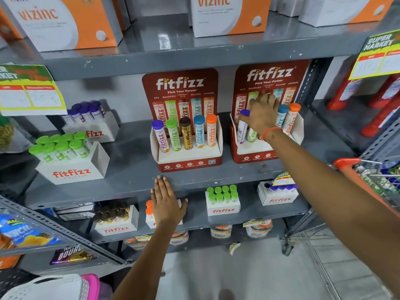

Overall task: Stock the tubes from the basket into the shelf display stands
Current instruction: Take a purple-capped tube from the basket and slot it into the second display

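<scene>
Up on the grey metal shelf [129,176], the right hand [263,118] reaches into the right red cardboard display stand [255,158], over its middle slot; whether it holds a tube is hidden. Left hand [165,201] rests flat, fingers spread, on the shelf edge. Orange-rimmed wire basket [355,167] sits far right.

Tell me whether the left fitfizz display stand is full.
Full. The left display stand holds five upright tubes, with purple, green, brown, blue and orange caps, one under each printed tube on its backboard, with no gap in the row.

Single head view looks forward and down, close to the shelf [134,182].
</scene>
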